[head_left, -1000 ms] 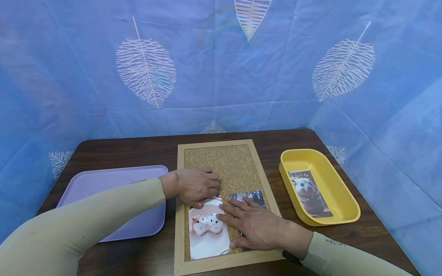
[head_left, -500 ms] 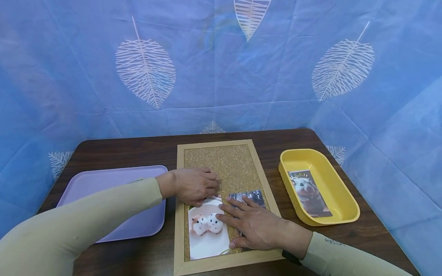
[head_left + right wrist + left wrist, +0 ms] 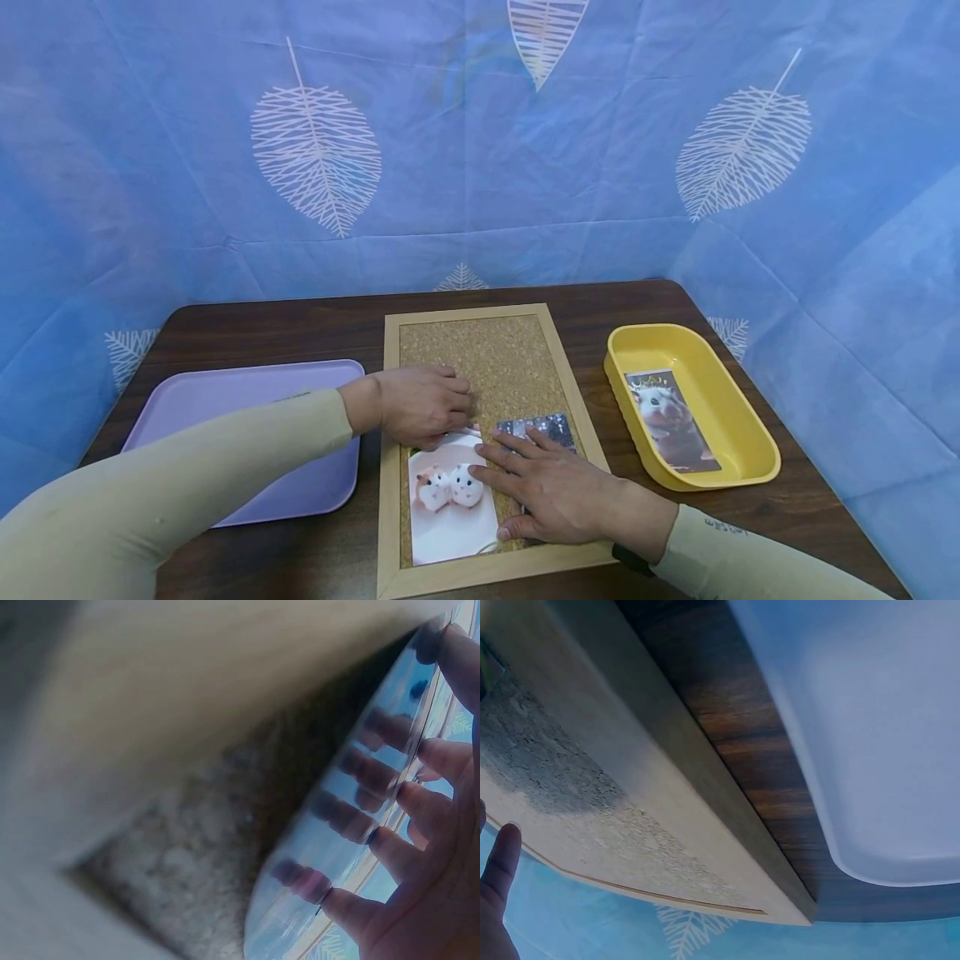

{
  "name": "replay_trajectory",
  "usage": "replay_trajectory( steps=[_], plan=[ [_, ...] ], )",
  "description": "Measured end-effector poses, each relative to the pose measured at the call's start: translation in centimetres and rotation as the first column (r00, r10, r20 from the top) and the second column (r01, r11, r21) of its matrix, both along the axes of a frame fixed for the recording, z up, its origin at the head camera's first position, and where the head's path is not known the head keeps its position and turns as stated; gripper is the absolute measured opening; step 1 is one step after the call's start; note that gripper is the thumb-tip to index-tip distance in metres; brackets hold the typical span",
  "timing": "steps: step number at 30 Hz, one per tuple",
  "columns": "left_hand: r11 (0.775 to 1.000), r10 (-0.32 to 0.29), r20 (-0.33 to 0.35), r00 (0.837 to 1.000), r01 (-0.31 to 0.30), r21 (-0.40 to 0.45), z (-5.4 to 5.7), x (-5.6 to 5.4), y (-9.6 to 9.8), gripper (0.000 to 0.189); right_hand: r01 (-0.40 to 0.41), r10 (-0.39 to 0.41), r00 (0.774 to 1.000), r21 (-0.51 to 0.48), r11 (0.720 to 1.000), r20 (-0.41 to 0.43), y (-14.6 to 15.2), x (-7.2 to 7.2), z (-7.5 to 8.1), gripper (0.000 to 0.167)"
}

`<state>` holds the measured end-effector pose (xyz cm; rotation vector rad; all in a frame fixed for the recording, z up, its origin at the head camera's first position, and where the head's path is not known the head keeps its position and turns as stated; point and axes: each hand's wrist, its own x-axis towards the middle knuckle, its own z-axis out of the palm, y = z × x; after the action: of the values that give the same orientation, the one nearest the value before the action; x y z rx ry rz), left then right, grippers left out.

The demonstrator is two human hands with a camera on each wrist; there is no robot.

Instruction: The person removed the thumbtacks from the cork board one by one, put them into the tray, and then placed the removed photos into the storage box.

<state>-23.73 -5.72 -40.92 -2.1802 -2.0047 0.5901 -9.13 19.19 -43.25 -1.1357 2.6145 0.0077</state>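
Observation:
A photo of two small white toy-like animals (image 3: 450, 521) lies on the lower left of a wood-framed cork board (image 3: 487, 346). My left hand (image 3: 427, 404) rests over that photo's top edge, its fingers bent down; whatever lies beneath them is hidden. In the left wrist view only a finger or two of the left hand (image 3: 499, 877) show at the edge. My right hand (image 3: 555, 492) lies with spread fingers on a dark photo (image 3: 551, 427) at the board's lower right. The right wrist view shows fingertips touching a glossy, reflecting photo surface (image 3: 274, 922).
A yellow basin (image 3: 720, 400) at the right holds one photo of a furry animal with a crown (image 3: 671, 421). On the left stands a lilac tray (image 3: 217, 387), partly under my left forearm. Everything sits on a dark wooden table (image 3: 315, 329) before a blue leaf-patterned cloth (image 3: 465, 167).
My left hand has shifted very slightly to the left. The right hand, the photos and the cork board stay where they were.

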Motion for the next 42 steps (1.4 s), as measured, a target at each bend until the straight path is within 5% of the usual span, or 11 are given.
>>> replay_trajectory(
  steps=[20,35,42],
  plan=[
    [0.995,0.035,-0.075,0.997,-0.041,-0.090,0.0,0.4,0.5,0.052,0.000,0.000,1.000,-0.006,1.000,0.002,-0.3,0.1,0.0,0.078],
    [1.000,0.026,-0.012,1.000,-0.026,0.004,0.7,0.1,0.4,0.041,0.006,-0.006,1.000,-0.010,1.000,0.010,-0.1,0.1,-0.1,0.078],
    [0.996,0.083,-0.025,0.996,-0.081,0.047,1.3,0.0,-0.2,0.034,0.013,-0.012,1.000,-0.020,1.000,0.018,0.1,0.0,0.0,0.077]
  ],
)
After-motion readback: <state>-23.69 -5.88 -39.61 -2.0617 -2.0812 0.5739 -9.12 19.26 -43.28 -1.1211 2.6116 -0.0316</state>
